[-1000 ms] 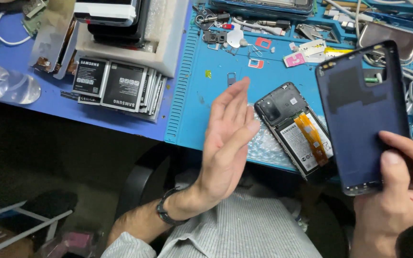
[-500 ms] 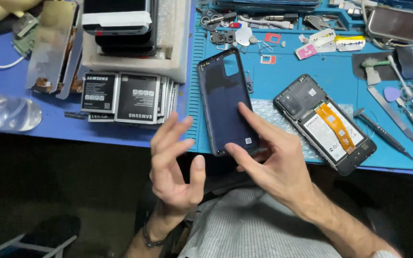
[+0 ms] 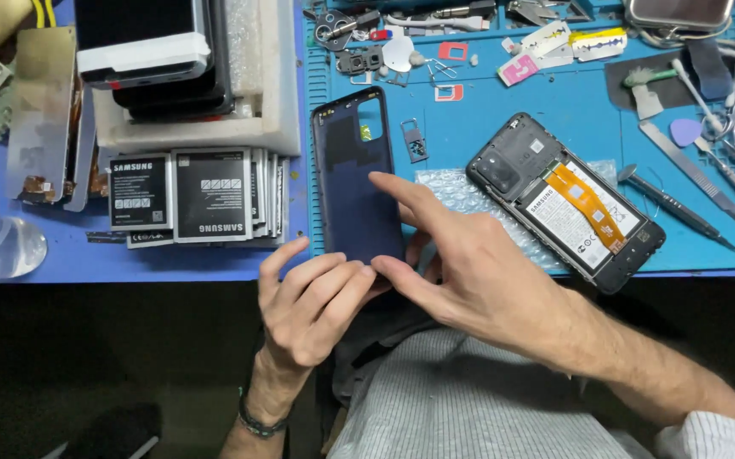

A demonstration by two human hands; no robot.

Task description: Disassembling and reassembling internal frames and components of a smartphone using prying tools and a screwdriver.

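1. Blue work mat (image 3: 486, 246) covers the bench's right side, littered with tools.
2. Opened phone (image 3: 565, 201) lies diagonally near the mat's front edge, battery showing.
3. Dark back cover (image 3: 356, 170) stands at the mat's front left corner.
4. Right hand (image 3: 469, 272) clamps its lower end, forefinger across it.
5. Left hand (image 3: 312, 302) grips its bottom edge, fingers curled.

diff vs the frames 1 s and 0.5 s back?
The dark blue back cover went from the right hand's raised grip on the far right across to the middle, over the mat's left edge. The left hand, open and empty before, now grips its lower end, so both hands hold it. The opened phone stays on the bubble wrap; the battery stack is untouched.
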